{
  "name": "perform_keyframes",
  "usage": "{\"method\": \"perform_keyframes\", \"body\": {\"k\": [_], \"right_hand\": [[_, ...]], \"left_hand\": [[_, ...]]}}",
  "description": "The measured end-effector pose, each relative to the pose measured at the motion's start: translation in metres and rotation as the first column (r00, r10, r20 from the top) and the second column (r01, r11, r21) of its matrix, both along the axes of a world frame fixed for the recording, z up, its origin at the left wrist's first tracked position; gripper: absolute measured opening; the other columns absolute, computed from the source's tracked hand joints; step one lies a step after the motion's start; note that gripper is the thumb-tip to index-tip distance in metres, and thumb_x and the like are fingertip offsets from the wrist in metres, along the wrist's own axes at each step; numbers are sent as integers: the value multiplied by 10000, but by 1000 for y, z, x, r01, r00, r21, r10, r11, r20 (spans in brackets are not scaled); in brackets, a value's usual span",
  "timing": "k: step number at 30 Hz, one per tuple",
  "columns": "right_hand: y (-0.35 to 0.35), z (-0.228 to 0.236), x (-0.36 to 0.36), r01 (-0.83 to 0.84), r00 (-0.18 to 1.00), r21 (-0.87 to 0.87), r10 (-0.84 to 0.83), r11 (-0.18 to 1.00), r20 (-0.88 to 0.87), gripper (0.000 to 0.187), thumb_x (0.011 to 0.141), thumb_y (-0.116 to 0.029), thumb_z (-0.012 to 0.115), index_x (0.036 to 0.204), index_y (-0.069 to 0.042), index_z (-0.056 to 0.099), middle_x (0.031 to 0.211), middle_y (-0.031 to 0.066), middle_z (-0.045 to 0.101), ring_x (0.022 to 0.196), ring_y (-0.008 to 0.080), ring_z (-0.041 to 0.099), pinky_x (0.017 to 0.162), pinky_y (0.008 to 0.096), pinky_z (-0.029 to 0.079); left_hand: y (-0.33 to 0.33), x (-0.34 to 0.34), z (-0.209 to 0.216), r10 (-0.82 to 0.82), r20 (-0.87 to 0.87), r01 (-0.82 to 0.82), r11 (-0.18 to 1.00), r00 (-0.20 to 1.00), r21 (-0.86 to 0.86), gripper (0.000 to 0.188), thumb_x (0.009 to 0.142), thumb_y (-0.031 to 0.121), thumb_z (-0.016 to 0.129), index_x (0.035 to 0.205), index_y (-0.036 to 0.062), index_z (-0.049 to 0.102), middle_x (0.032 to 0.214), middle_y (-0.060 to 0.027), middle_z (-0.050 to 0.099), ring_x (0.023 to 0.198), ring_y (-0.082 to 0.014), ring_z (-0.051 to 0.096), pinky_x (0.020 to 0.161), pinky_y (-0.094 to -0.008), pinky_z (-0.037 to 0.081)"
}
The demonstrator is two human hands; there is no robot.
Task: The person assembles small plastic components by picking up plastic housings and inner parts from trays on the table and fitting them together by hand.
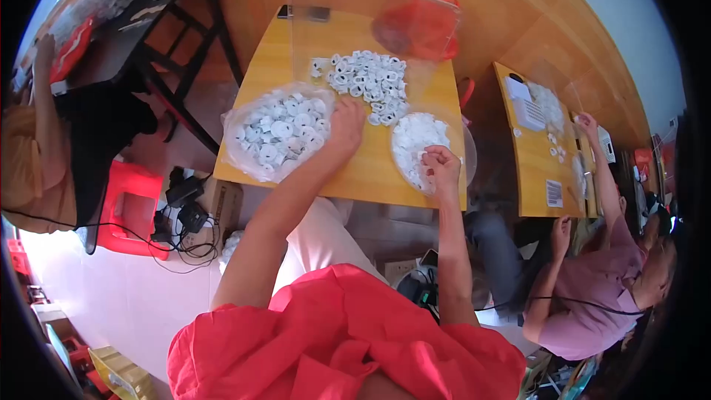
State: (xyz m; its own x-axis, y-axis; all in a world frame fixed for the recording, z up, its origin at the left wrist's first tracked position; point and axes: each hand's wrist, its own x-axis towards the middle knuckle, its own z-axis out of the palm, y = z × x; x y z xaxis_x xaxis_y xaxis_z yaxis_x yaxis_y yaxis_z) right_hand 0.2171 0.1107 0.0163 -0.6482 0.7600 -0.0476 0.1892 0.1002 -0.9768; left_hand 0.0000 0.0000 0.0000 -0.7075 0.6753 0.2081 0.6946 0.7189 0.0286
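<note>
My right hand (pixel 443 164) is closed in a pinch over a round container of small white pieces (pixel 421 133). A small white piece shows at its fingertips. My left hand (pixel 346 127) is curled, its fingertips hidden, between a clear plastic bag (pixel 235 154) and a loose pile of white ring-shaped parts with dark centres (pixel 370 78). I cannot make out what its fingers hold. Inside the bag lie many white round parts (pixel 281 130).
All this rests on a wooden table (pixel 355 178). A clear upright panel (pixel 333 30) and a red bag (pixel 437 26) stand at its back. At right, a co-worker (pixel 592 289) sits by another table (pixel 529 170); at left are a red stool (pixel 126 207) and black adapters (pixel 185 196).
</note>
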Motion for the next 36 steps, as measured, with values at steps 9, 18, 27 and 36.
{"method": "perform_keyframes", "body": {"k": [9,18,27,36], "right_hand": [[-16,19,6,130,981,-262,-162,956,-103,165,790,15,581,951,-15,604,790,58,611,672,159,644,496,214,461],[-26,22,8,120,950,-341,-208,932,-234,171,809,9,549,975,18,591,811,55,598,693,175,653,528,213,517],[-96,62,-14,-193,944,-319,87,928,-319,203,779,35,589,974,-4,630,777,17,572,677,121,624,524,188,417],[-160,76,-21,-349,920,-338,252,874,-299,226,782,55,580,1001,-2,590,808,56,618,683,125,629,540,207,458]], "left_hand": [[-8,2,15,-130,23,123,973,991,197,248,723,4,594,957,29,514,921,-179,540,790,-294,609,625,-342,524],[-75,20,59,-541,656,-222,658,527,720,193,688,-17,629,868,15,569,761,-73,585,736,-187,623,664,-301,513],[-165,72,76,-743,669,-687,496,-19,532,301,767,-5,616,1067,-16,590,893,-83,640,774,-146,633,735,-238,515],[-181,101,63,-784,620,-711,451,-27,539,355,799,-9,601,1152,13,566,907,-78,641,779,-125,626,703,-227,516]]}}
